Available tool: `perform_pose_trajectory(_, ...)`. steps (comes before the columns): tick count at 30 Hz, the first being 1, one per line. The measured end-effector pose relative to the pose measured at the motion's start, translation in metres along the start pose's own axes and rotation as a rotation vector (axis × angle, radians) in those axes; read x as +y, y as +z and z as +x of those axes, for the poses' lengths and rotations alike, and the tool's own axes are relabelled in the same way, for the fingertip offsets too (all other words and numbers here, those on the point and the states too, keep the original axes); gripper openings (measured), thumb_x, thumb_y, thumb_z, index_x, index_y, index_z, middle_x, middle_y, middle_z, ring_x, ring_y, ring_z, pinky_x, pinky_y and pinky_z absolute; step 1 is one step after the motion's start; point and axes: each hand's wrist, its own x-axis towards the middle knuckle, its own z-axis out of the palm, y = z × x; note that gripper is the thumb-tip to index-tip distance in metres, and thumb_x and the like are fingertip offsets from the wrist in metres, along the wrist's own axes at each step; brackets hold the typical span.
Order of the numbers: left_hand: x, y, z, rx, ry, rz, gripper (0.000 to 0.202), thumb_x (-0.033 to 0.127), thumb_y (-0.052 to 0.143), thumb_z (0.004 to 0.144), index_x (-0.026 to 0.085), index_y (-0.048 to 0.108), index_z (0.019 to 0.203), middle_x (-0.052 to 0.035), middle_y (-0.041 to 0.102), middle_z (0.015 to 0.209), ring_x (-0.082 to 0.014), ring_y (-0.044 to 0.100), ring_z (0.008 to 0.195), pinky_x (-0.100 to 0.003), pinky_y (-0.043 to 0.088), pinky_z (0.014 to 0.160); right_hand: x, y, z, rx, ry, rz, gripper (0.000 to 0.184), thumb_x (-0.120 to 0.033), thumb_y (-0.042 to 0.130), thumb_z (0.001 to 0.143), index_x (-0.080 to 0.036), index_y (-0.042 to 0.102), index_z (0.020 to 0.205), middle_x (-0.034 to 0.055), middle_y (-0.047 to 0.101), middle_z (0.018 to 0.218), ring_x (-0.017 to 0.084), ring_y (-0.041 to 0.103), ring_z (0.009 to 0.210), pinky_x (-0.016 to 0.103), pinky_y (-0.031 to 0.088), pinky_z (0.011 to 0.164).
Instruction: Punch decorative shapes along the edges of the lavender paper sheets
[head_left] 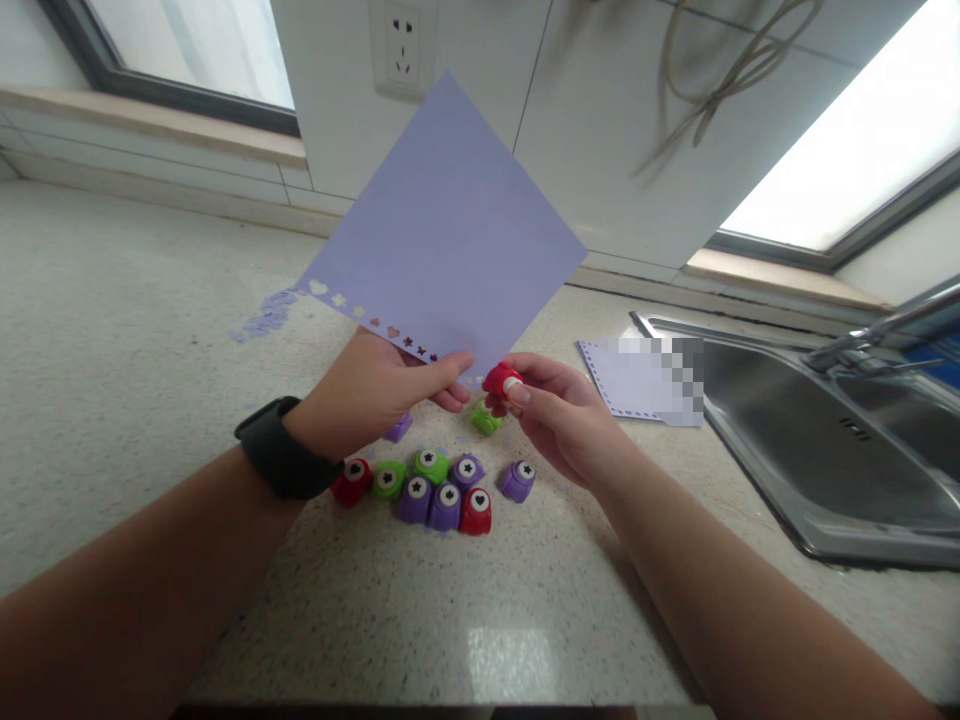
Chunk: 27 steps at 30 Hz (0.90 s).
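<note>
Lilac paper [446, 220], tilted up above the counter [375, 620], pinched near its bottom corner between thumb and fingers of the left hand [405, 378]. At that corner, in the right hand [562, 415], a red punch [501, 379], gripped in curled fingers, thumb against its white end. Cannot tell from this angle about paper inside the slot. Could perhaps bite crooked, or overlap the nearest of the holes [393, 332], for want of a clear view of the edge. Might also sag or swing, being held at one end only, with any loosening of the left thumb. Could tear along the perforated edge under a hard tug. Just below, a green punch [486, 418], easy to knock with a dropping hand.
</note>
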Motion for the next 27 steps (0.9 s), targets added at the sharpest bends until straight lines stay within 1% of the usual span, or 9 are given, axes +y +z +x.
perform_pose_trajectory(8,-0.0028,0.0003,0.0002,0.013,0.001,0.019,0.023,0.042,0.072,0.083,0.021,0.074,0.074,-0.0023,0.078,0.068,-0.0197,0.075,0.063,-0.029,0.061,0.067,-0.0011,0.0015,0.0001,0.012,0.023,-0.012,0.024,-0.034,0.080,0.080,-0.024,0.073,0.100,0.0024,0.069,0.093,0.016,0.062,0.081,0.034,0.050,0.079)
perform_pose_trajectory(15,0.0005,0.0012,0.0001,0.002,-0.002,0.020,0.023,0.040,0.072,0.084,0.020,0.073,0.073,-0.0023,0.078,0.068,-0.0181,0.074,0.062,-0.028,0.060,0.066,-0.0003,0.0004,0.0004,-0.010,0.006,-0.002,0.020,-0.032,0.079,0.082,-0.025,0.073,0.100,0.0016,0.069,0.093,0.015,0.062,0.081,0.032,0.049,0.079)
perform_pose_trajectory(21,0.0020,0.0024,-0.0007,0.004,-0.009,0.017,0.021,0.037,0.072,0.084,0.020,0.072,0.072,-0.0015,0.078,0.067,-0.0175,0.074,0.062,-0.026,0.059,0.065,-0.0003,0.0002,0.0010,0.000,0.012,-0.023,0.023,-0.035,0.080,0.081,-0.024,0.073,0.100,0.0021,0.068,0.093,0.016,0.061,0.081,0.034,0.049,0.080)
perform_pose_trajectory(27,0.0004,0.0009,0.0003,-0.002,-0.017,0.021,0.023,0.040,0.072,0.084,0.020,0.073,0.073,-0.0013,0.077,0.065,-0.0181,0.073,0.060,-0.027,0.058,0.062,-0.0014,0.0024,0.0007,0.008,0.017,-0.017,0.022,-0.034,0.080,0.080,-0.023,0.072,0.098,0.0020,0.068,0.092,0.016,0.061,0.081,0.034,0.049,0.079)
